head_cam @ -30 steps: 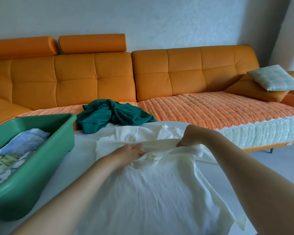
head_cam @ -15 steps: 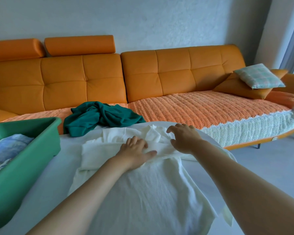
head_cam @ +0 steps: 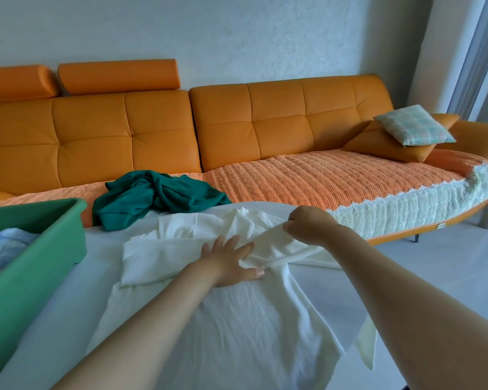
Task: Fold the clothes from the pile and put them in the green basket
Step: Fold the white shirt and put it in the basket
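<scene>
1. The long orange leather sofa [head_cam: 158, 130] fills the back. It's just backdrop, though the rest of the pile sits on it.
2. The white-covered table [head_cam: 102, 243] stands in front of the sofa and is the folding surface.
3. The cream waffle-knit top [head_cam: 237, 333] is spread on the table. Its long axis runs straight away from the person, collar end toward the sofa, and the near right part hangs off the table edge. Its right sleeve [head_cam: 273, 249] lies crosswise, heading left over the body. I'd say that's what the next move hinges on: laying the sleeve across the chest.
4. The green plastic basket [head_cam: 26, 291] is on the left of the table, well apart from the top, with folded blue-patterned stuff [head_cam: 6, 246] already inside. It's closer to the left arm.
5. The crumpled dark teal garment [head_cam: 158, 198] sits on the sofa seat just past the table, not yet folded.
6. The hands are close together but doing different jobs. The left hand [head_cam: 231, 263] lies flat with straight fingers, pressing down the middle of the top. The right hand [head_cam: 307, 225] is raised a bit, pinching the end of the sleeve.
7. Half a second ago both hands lay flat on the bunched fabric up near the collar. Since then the right one has grabbed the sleeve and lifted it, and the left has slid under it as the anchor.
</scene>
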